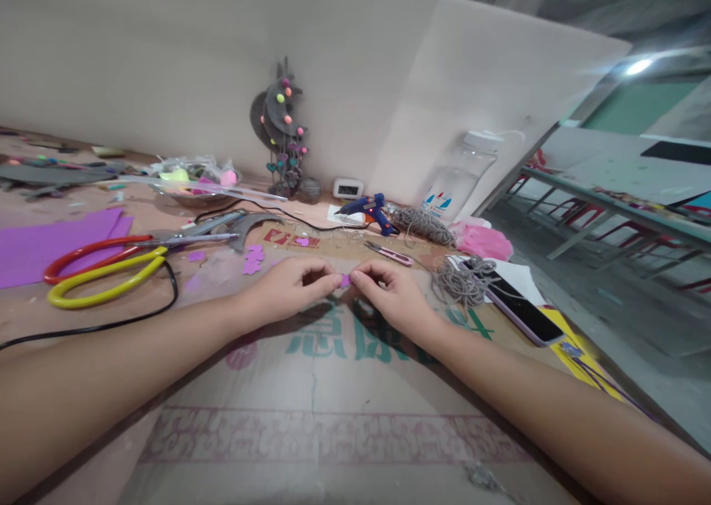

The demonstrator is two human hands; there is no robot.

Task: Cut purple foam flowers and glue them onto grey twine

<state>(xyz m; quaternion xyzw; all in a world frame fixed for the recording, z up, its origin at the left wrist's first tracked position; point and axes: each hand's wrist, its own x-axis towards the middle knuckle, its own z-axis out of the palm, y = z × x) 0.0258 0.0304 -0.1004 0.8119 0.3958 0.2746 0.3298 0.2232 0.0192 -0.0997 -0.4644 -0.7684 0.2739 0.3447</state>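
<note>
My left hand (289, 286) and my right hand (392, 294) meet over the cardboard sheet (333, 386) on the table. Both pinch one small purple foam piece (345, 280) between their fingertips. Other purple foam cutouts (252, 259) lie just beyond my left hand. Large scissors with red and yellow handles (105, 266) rest to the left, blades pointing right.
A purple foam sheet (49, 242) lies far left. A blue glue gun (371, 210), small pink cutter (392, 253), grey twine (461, 281), phone (522, 309) and clear bottle (461, 175) lie to the right. A grey moon ornament (283, 131) stands by the wall. A black cable (111, 320) crosses left.
</note>
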